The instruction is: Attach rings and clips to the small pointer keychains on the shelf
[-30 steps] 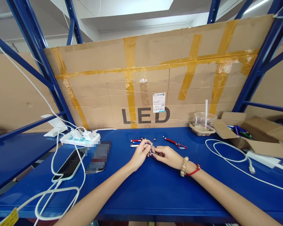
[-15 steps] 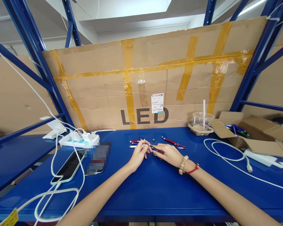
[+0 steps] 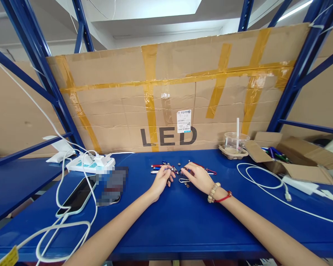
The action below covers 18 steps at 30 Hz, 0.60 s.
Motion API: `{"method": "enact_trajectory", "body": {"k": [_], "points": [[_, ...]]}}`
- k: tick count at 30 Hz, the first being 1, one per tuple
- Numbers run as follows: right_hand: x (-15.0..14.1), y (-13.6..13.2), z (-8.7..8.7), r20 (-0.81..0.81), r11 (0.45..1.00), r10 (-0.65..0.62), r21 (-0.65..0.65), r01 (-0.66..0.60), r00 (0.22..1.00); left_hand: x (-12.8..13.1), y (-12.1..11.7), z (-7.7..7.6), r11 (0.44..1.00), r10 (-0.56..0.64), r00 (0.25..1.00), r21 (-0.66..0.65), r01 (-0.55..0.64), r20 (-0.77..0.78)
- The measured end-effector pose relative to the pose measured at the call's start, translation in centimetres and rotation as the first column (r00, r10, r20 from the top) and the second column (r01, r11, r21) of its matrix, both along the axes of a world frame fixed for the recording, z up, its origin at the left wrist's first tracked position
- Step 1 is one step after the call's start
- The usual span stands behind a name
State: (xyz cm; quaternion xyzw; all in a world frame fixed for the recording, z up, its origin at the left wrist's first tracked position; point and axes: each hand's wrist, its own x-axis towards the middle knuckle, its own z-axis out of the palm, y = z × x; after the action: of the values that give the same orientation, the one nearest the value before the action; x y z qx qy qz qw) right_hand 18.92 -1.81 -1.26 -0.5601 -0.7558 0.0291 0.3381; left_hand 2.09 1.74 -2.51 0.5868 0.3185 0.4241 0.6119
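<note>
My left hand (image 3: 161, 181) rests over the middle of the blue table, its fingers curled round something small and dark that I cannot make out. Just to its right, my right hand (image 3: 199, 178) bends down with fingertips pinched together; whatever is in them is too small to name. Below those fingertips lies a silver wire clip (image 3: 184, 180), with a small round metal piece (image 3: 187, 185) beside it. Another tiny metal piece (image 3: 179, 164) sits behind the hands. Slim red and silver pen-like tubes (image 3: 156, 166) lie left of my left fingers. A red clip (image 3: 211, 172) shows beyond my right hand.
Two phones, one a black-screened phone (image 3: 79, 195), lie at left among white cables near a power strip (image 3: 90, 164). At right are a plastic cup (image 3: 235, 139) with a straw, a coiled white cable (image 3: 262, 184) and an open cardboard box (image 3: 308, 173). A cardboard sheet (image 3: 116, 114) stands behind.
My hands, together before, have come apart, the right one lifting slightly. The silver wire clip and small round piece now show beneath my right hand. The whole view has shifted a little.
</note>
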Motion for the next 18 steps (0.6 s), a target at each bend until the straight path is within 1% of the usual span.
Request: {"method": "enact_trajectory", "body": {"k": [3, 5, 9, 14, 18], "points": [[-0.1, 0.1, -0.1, -0.09, 1.0, -0.01, -0.004, 0.009, 0.996, 0.0, 0.0, 0.0, 1.0, -0.012, 1.0, -0.027, 0.012, 0.009], [-0.1, 0.1, -0.2, -0.149, 1.0, -0.004, -0.03, 0.0, 0.989, 0.0, 0.0, 0.1, 0.998, -0.025, 1.0, -0.049, 0.026, 0.016], [-0.3, -0.2, 0.0, -0.257, 0.99, 0.046, -0.117, -0.078, 0.965, 0.0, -0.2, 0.3, 0.989, -0.091, 0.994, -0.116, 0.097, 0.057], [-0.7, -0.8, 0.4, -0.272, 0.989, 0.083, -0.092, -0.112, 0.959, 0.0, -0.6, 0.6, 0.96, -0.195, 0.979, -0.19, 0.204, 0.065], [-0.9, -0.8, 0.2, -0.384, 0.966, 0.139, -0.149, -0.21, 0.913, 0.0, -0.8, 0.9, 0.947, -0.244, 0.969, -0.205, 0.248, 0.046]]}}
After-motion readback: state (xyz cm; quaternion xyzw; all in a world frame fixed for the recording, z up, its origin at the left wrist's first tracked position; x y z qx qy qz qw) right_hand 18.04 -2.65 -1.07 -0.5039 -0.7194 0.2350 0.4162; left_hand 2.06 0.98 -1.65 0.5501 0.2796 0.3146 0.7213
